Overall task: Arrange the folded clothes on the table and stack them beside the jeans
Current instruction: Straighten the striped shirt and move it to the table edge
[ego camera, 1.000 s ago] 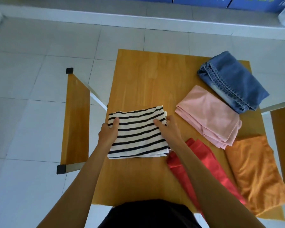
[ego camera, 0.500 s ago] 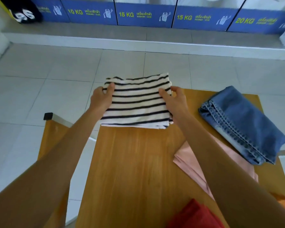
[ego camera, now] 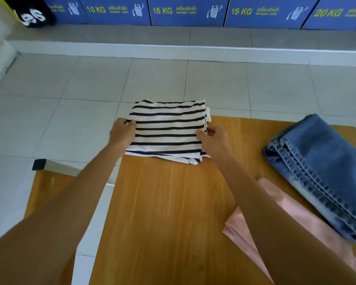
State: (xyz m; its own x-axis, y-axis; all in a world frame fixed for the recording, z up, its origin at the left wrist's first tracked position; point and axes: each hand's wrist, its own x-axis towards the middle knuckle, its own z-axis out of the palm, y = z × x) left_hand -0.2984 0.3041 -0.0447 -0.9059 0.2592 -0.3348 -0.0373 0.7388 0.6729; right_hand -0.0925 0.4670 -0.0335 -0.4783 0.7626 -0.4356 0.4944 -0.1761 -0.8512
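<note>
A folded white shirt with black stripes (ego camera: 169,128) lies at the far left corner of the wooden table (ego camera: 173,212). My left hand (ego camera: 122,134) grips its left edge and my right hand (ego camera: 213,138) grips its right edge. Folded blue jeans (ego camera: 321,169) lie at the table's far right. A folded pink garment (ego camera: 296,231) sits in front of the jeans, partly hidden by my right forearm.
A wooden bench (ego camera: 47,190) with a metal frame stands left of the table. White floor tiles stretch beyond. Blue washer panels (ego camera: 187,11) line the back wall above a grey ledge. A black item (ego camera: 31,13) sits at the top left.
Both hands carried the striped shirt from the table's near left to its far left corner. The view tilted up, so the red and orange garments left the frame.
</note>
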